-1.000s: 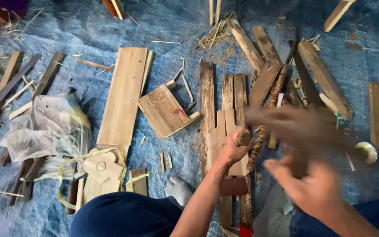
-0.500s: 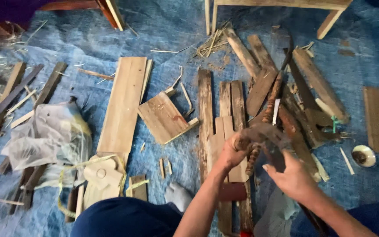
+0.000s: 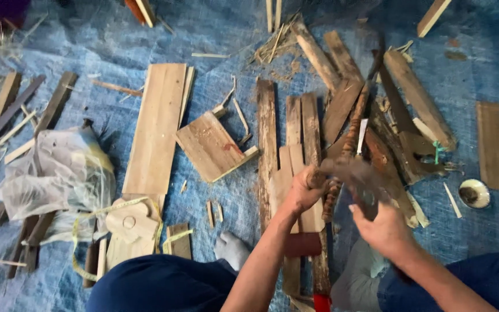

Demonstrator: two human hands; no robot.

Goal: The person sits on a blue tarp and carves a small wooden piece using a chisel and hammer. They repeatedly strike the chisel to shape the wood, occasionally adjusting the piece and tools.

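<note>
Far to my left a crumpled plastic bag (image 3: 53,173) lies on the blue tarp (image 3: 220,34), with a yellow measuring tape (image 3: 116,208) looping round a cut wooden shape (image 3: 129,222) near my knee. Next to those a long pale board (image 3: 157,130) and a square offcut (image 3: 212,145) lie flat and untouched.

In the middle, a row of narrow planks (image 3: 293,133) lies side by side on the tarp. My left hand (image 3: 302,189) is clenched round the near end of a dark piece of wood (image 3: 350,170), held above those planks. My right hand (image 3: 383,228) sits just beside it, fingers curled at the same blurred piece; I cannot tell whether that grip is tight or only steadying.

To the right, a heap of rough dark slats (image 3: 411,98) is unsorted, and a small round tin (image 3: 473,193) sits alone.

I judge the work as midway: some planks are laid out, the one in my hands is not yet placed, and much of the pile is left.
</note>
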